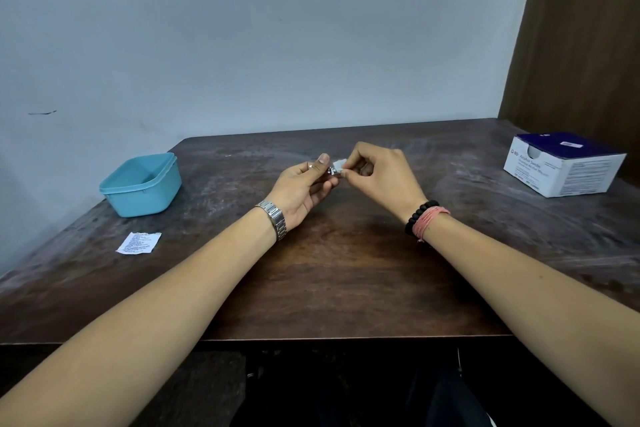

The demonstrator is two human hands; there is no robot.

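I sit at a big dark wooden table (346,270). It is scratched and dusty-looking. Far off on the right sits a white and blue box (568,166) that says alcohol swabs. Far off on the left sits a blue tub (138,198) with no lid. I cannot see if anything is in it.

My two hands are up over the middle of the table, close together. My left hand (301,187) has its fingers and thumb curled round a small shiny thing. My right hand (381,173) pinches a little white wipe with its fingertips.

Nearer to me on the left lies a torn wrapper (139,243), flat on the table. I think the wipe came from one like it.

The wipe (339,163) touches the end of the small shiny thing (330,170), which pokes out of my left hand. It is too tiny for me to say what it is.

I think I am in the middle of rubbing it clean. Next I should hold it tight with my left hand and rub the wipe all round it, turning it a bit. It is small and smooth, so it could slip and drop.

The box, the tub and the wrapper are all well apart from my hands. I do not think they will get in my way.
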